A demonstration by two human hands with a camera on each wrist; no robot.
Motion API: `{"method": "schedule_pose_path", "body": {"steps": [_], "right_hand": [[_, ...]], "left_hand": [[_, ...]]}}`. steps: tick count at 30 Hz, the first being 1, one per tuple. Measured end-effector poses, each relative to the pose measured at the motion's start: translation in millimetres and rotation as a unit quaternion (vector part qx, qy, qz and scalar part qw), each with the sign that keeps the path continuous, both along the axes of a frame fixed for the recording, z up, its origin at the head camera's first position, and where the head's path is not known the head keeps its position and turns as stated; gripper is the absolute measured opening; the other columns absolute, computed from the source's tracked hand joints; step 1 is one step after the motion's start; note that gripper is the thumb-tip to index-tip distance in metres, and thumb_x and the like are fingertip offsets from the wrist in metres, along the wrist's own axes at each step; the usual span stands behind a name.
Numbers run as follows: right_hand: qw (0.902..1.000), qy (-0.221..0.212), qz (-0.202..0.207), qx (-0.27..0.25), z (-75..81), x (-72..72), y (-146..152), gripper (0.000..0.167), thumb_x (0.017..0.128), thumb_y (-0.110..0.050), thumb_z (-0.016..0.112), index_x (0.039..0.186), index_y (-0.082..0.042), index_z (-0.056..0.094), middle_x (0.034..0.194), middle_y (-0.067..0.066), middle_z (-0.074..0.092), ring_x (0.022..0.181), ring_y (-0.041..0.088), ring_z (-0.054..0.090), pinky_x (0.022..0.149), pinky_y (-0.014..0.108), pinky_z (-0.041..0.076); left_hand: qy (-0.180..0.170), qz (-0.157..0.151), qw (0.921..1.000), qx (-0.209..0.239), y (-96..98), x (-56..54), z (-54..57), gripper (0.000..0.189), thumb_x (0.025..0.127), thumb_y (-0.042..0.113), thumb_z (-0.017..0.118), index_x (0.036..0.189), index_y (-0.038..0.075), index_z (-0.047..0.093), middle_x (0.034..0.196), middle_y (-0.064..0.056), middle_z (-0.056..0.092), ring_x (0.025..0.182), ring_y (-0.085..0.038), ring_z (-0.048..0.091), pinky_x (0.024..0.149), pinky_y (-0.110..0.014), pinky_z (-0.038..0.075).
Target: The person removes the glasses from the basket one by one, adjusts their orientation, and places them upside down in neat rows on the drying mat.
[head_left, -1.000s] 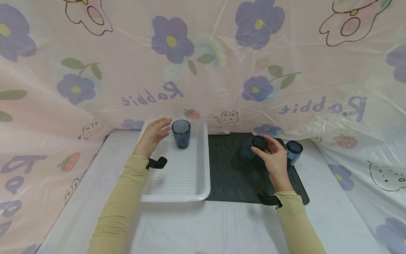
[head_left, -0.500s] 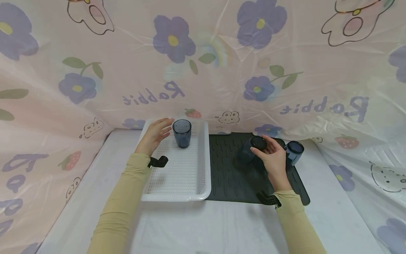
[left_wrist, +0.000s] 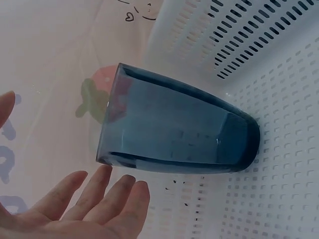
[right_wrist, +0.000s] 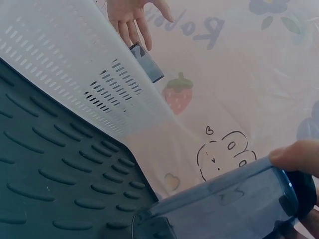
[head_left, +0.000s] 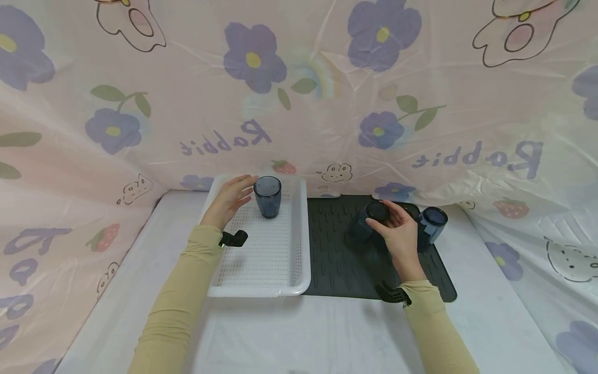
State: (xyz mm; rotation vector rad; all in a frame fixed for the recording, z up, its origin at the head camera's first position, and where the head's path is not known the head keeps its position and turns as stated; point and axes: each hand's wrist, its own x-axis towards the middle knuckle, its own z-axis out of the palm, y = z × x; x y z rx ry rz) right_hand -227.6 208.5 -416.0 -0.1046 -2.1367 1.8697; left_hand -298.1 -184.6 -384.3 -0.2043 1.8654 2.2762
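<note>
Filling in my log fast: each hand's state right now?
Left hand: open, beside the upright glass in the basket.
Right hand: holding the upside-down glass near its base.

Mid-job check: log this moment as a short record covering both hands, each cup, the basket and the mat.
Left hand: beside the basket cup, fingers extended; contact unclear
Right hand: grips the held cup near its base
Basket cup: blue, rim up
Held cup: blue, base up, tilted; contact with the mat unclear
Third cup: at the mat's right edge, partly hidden by the right hand
Basket: white, perforated
Mat: dark, ridged, right of the basket
</note>
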Motion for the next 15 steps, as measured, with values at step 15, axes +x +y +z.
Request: {"method": "schedule_pose_path", "body": {"steps": [15], "right_hand": [[0.9998,0.013,0.004,0.016,-9.0,-1.8,-2.7,0.063,0.074,-0.001,0.082,0.131,-0.012,0.058,0.131,0.009,0.056,0.12,0.018,0.053,0.1,0.031,0.045]], "left_hand": [[0.041,-0.034,0.9981,-0.033,5.5,-10.5,-14.2,0.073,0.092,0.026,0.066,0.15,0.004,0.027,0.153,-0.012,0.028,0.141,-0.029,0.023,0.114,-0.041,0.025]]}}
